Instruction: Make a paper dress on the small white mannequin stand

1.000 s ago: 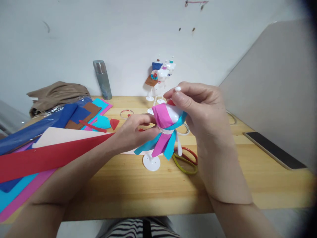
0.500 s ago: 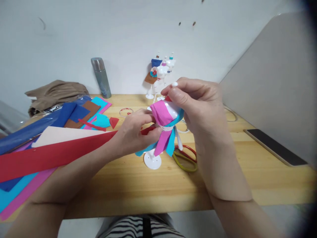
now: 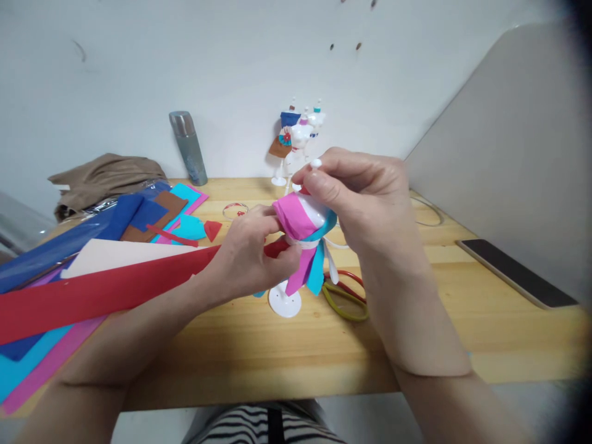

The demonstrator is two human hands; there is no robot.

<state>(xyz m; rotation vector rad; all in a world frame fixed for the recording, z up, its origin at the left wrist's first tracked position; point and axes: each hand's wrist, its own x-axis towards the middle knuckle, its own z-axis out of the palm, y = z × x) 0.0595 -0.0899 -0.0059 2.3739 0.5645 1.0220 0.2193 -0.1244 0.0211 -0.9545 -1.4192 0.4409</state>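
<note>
Miniature dress form (image 3: 317,214): leaned between your hands, over the front of the desk (image 3: 208,351); couldn't tell whether its round base (image 3: 285,302) was touching down.
Right hand (image 3: 370,197): thumb and fingers nearly closed, pinching the neck just below the white knob (image 3: 316,163).
Left hand (image 3: 254,253): half curled, thumb at the white waist tie (image 3: 309,245), fingers against the pink wrap (image 3: 294,216); some fingertips were hidden.
Tie risk: it looked like the main thing cinching the layers. Slack there, or your thumb slipping, could have let the pink wrap and the blue panel (image 3: 316,277) slide.
Neck risk: narrow and probably slick; a rolling pinch could have twisted the form and skewed the layers.
Red strip (image 3: 92,293): ran under your left forearm; red showed inside that hand too, couldn't tell if gripped. If snagged, pulling away could have dragged the sheets below.
Scissors (image 3: 345,315): handles lay just right of the base; a dropped form or low right wrist could have knocked them.
</note>
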